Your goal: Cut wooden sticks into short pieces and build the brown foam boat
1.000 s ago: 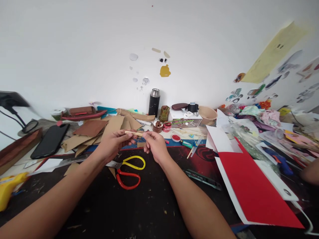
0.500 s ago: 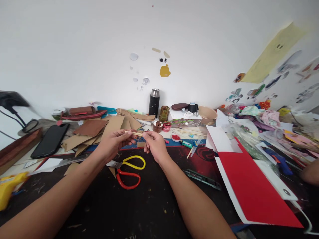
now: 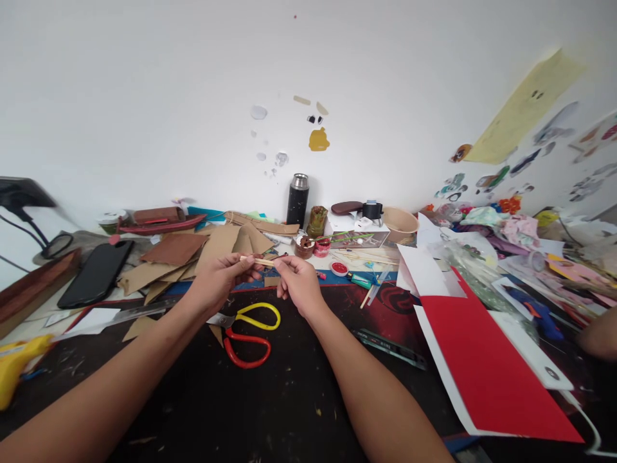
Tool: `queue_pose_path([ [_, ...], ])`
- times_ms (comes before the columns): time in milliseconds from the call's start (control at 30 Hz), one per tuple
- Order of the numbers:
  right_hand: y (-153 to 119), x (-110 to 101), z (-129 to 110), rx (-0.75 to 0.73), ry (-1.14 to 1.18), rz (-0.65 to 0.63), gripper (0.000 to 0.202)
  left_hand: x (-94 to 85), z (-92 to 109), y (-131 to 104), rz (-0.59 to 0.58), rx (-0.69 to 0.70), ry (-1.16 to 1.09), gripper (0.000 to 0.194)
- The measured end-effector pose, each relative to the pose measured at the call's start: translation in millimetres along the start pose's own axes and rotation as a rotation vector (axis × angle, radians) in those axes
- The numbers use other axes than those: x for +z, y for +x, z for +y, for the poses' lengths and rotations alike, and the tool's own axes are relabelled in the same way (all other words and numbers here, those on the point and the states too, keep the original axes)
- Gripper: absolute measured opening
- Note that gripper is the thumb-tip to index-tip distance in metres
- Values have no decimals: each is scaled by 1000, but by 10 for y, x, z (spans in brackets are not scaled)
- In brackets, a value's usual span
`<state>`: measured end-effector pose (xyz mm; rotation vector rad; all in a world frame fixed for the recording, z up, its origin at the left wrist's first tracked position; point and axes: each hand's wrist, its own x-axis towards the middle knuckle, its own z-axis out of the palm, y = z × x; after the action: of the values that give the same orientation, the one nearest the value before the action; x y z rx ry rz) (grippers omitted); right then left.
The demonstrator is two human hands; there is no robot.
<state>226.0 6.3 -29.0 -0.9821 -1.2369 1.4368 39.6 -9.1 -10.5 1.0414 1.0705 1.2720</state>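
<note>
Between my two hands runs a short, thin, pale wooden stick (image 3: 263, 262), held level above the mat. My left hand (image 3: 225, 275) pinches its left end between thumb and fingers. At the other end my right hand (image 3: 297, 280) grips it with the fingertips; whether it is one stick or two laid together I cannot tell. Scissors (image 3: 248, 334) with one yellow and one red handle lie on the black mat (image 3: 289, 399) below my hands, their blades partly behind my left forearm.
Brown cardboard pieces (image 3: 176, 247) and a black phone (image 3: 96, 273) lie left, beyond a yellow glue gun (image 3: 22, 363). A black flask (image 3: 297, 200) stands at the back. Rightward are a utility knife (image 3: 393, 349), red card (image 3: 496, 366) and a blue glue gun (image 3: 544, 315). Another person's arm (image 3: 600, 337) shows far right.
Both hands keep hold of the stick, nearly in the same place. The view has shifted slightly; the things on the table lie as before.
</note>
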Motion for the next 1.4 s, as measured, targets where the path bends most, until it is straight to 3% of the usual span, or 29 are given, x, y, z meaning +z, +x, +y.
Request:
queue_pose_path([
  [267, -25, 4, -3, 17, 27, -95, 43, 3, 31, -10, -20, -4, 22, 43],
  [467, -19, 10, 16, -4, -13, -84, 44, 36, 12, -20, -34, -13, 35, 42],
  [1000, -31, 15, -43, 32, 64, -37, 49, 60, 85, -12, -78, -260, -324, 36],
  [1400, 21, -30, 27, 10, 67, -65, 50, 101, 13, -62, -129, -322, -525, 38],
])
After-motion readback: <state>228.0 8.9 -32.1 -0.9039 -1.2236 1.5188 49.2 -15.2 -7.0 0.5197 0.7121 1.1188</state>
